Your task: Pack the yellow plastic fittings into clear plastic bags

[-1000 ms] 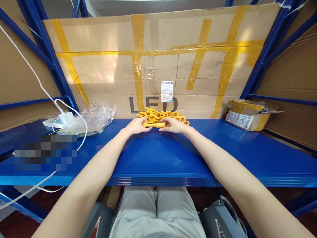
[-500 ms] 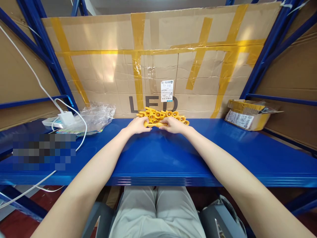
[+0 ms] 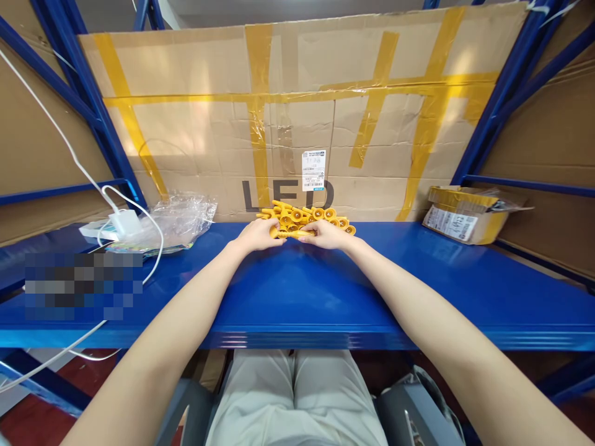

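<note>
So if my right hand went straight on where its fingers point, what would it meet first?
Past the yellow part it holds, your right hand would probably meet your left hand, at that part's other end. The yellow pile lies just behind, though depth is hard to judge.

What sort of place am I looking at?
Likely a storeroom or workshop station: a glossy blue metal shelf serves as worktop, a big brown taped cardboard panel backs it, and round-ended yellow plastic pieces lie heaped there.

Bright; glare on cardboard (image 3: 311, 127); wide-angle stretch near edges; left patch (image 3: 83, 280) pixelated.
</note>
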{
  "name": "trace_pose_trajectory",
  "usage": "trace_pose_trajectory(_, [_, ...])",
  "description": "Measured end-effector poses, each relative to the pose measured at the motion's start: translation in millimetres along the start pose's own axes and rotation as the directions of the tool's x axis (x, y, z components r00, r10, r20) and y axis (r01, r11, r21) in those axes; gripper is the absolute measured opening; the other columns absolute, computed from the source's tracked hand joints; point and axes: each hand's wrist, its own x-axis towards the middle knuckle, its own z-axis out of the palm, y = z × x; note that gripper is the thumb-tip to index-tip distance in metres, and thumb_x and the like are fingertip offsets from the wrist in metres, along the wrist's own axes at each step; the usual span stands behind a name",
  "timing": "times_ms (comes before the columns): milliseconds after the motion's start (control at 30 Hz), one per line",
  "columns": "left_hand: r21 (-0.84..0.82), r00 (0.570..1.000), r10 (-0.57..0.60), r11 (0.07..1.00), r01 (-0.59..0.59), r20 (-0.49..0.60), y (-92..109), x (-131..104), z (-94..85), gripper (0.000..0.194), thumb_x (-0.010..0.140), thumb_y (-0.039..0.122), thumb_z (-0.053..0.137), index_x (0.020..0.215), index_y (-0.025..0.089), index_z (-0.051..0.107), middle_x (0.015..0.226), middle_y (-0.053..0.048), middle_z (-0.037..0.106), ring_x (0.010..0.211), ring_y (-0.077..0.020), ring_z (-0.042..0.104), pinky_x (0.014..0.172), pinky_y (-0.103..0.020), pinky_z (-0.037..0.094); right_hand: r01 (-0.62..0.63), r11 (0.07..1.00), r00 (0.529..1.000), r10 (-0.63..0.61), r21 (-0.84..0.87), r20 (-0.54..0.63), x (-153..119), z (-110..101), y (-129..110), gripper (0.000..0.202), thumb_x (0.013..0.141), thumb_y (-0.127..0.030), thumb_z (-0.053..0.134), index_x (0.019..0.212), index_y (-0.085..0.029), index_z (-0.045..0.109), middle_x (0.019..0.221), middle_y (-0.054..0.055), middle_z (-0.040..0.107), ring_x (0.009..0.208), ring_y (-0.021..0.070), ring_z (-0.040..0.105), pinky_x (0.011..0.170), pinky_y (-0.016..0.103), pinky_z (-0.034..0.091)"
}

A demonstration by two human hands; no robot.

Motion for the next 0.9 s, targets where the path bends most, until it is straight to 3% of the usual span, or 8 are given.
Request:
trace_pose_trajectory(300, [-0.001, 0.999, -0.038, 0.999, 0.038, 0.023, 3.8, -2.3, -2.2, 0.042, 0.071, 0.056, 0.06, 0.096, 0.023, 0.062, 0.085, -0.005, 0.068, 0.08, -0.0263, 0.064, 0.062, -0.03, 0.042, 0.017, 0.992, 1.0, -0.018, -0.128, -0.009, 3.8, 4.1, 3.8, 0.028, 0.076, -0.035, 0.067, 0.092, -0.012, 0.07, 0.08, 0.004, 0.067, 0.07, 0.0155, 0.056, 0.065, 0.025, 0.038])
trace_pose_trajectory(600, [0.006, 1.0, -0.021, 1.0, 0.021, -0.006, 0.6, -1.7, 1.1, 0.04, 0.073, 0.056, 0.059, 0.097, 0.024, 0.062, 0.086, -0.005, 0.068, 0.081, -0.026, 0.064, 0.064, -0.031, 0.043, 0.075, 0.948, 0.996, -0.083, -0.309, -0.014, 5.4, 6.7, 4.6, 0.019, 0.081, -0.032, 0.064, 0.083, -0.012, 0.067, 0.081, 0.006, 0.066, 0.068, 0.0148, 0.053, 0.062, 0.024, 0.034])
trace_pose_trajectory(900, [0.015, 1.0, -0.023, 1.0, 0.023, 0.005, 2.4, -0.9, 1.1, 0.04, 0.074, 0.056, 0.058, 0.097, 0.024, 0.061, 0.087, -0.004, 0.068, 0.082, -0.0252, 0.064, 0.065, -0.03, 0.044, 0.053, 0.952, 0.998, -0.058, -0.3, -0.006, 2.6, 2.8, 1.3, 0.023, 0.082, -0.034, 0.061, 0.071, -0.014, 0.063, 0.069, 0.003, 0.06, 0.06, 0.0122, 0.048, 0.057, 0.024, 0.032])
